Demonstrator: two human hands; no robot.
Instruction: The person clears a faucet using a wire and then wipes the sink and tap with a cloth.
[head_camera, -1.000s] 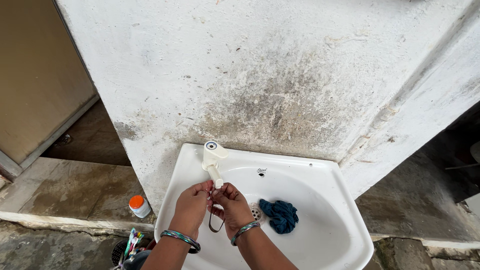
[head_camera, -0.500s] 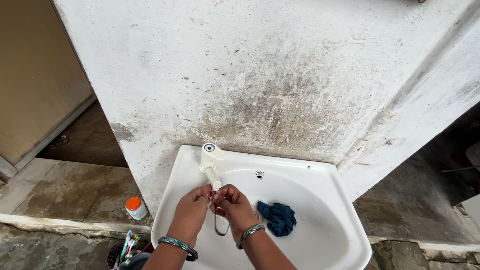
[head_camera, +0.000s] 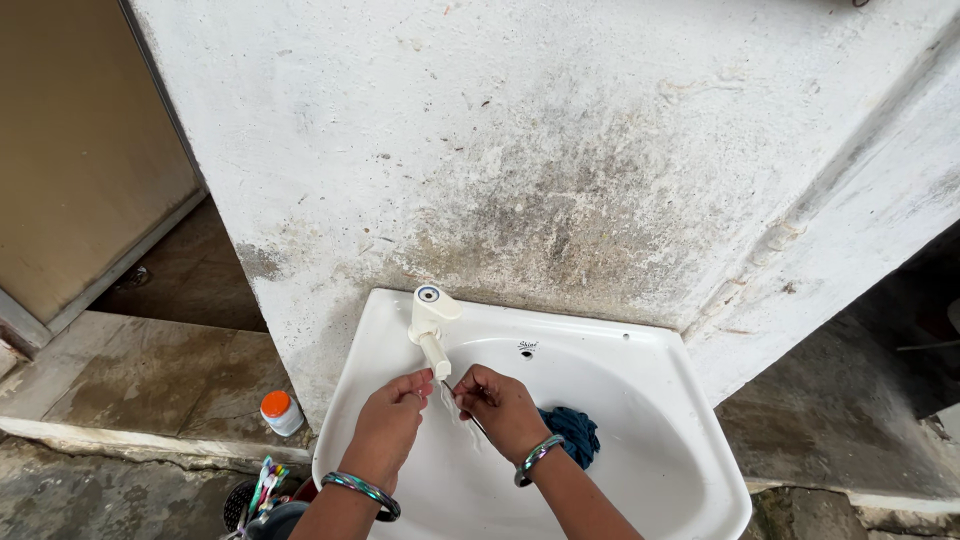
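Note:
My two hands are over a white wall-mounted sink (head_camera: 690, 420), just below the spout of a white plastic tap (head_camera: 432, 320). My right hand (head_camera: 505, 408) pinches a thin dark metal strip (head_camera: 472, 418) that slants down under the spout, where a little water runs. My left hand (head_camera: 388, 422) has curled fingers right beside the spout, close to the strip's upper end; I cannot tell whether it touches the strip. Both wrists wear bangles. A crumpled dark blue cloth (head_camera: 582, 432) lies in the basin behind my right wrist.
A stained white wall (head_camera: 560, 170) rises directly behind the sink. A small white jar with an orange lid (head_camera: 281, 413) stands on the concrete ledge to the left. Several colourful toothbrushes in a holder (head_camera: 262, 485) sit below the sink's left edge.
My hands have drawn apart. The right hand moved right with the strip, which hung as a loop between both hands and now shows as a slanted line.

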